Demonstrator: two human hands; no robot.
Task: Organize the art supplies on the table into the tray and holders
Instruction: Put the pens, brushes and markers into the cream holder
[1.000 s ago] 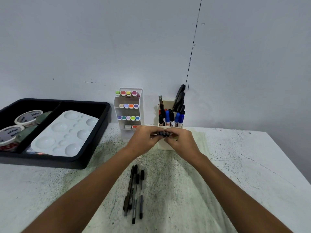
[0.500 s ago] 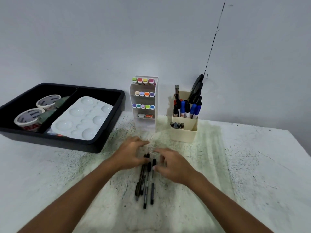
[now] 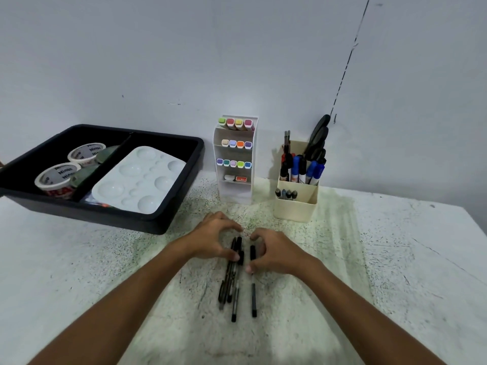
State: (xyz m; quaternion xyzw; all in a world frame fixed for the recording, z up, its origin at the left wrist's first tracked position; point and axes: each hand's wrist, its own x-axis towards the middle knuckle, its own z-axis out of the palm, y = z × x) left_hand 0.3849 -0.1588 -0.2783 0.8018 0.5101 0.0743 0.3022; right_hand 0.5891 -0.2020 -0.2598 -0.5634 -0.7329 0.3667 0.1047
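Four black pens (image 3: 237, 275) lie on the table (image 3: 395, 259) near the frame's centre, tips running roughly 12 to 6 o'clock: three bunched together, w/ one lying just apart at their 3 o'clock. A sec ago both hands were up at the cream holder (image 3: 296, 204), at 1 o'clock from the pens, holding a small dark bunch at its front pocket; now four dark caps stand in that pocket and the hands have dropped to the loose pens. Judgement: one batch is stowed and this is the next pickup, prob. the last loose items on the table. Left hand (image 3: 213, 239) sits at the bunch's 9 o'clock, fingers arched over the caps, thumb pressing the bunched pens' barrels; half closed, not yet wrapped round them. Right hand (image 3: 274, 252) mirrors it at 3 o'clock, fingers curved, thumb tip touching the separate pen's barrel; no full grip either. Further out: a white tiered rack (image 3: 234, 159) of coloured markers at 12 o'clock, and a black tray (image 3: 168, 222) at 10 o'clock holding a white palette (image 3: 139, 180) and two tape rolls (image 3: 71, 167). The holder's rear section has blue and black markers plus scissors (image 3: 317, 138).
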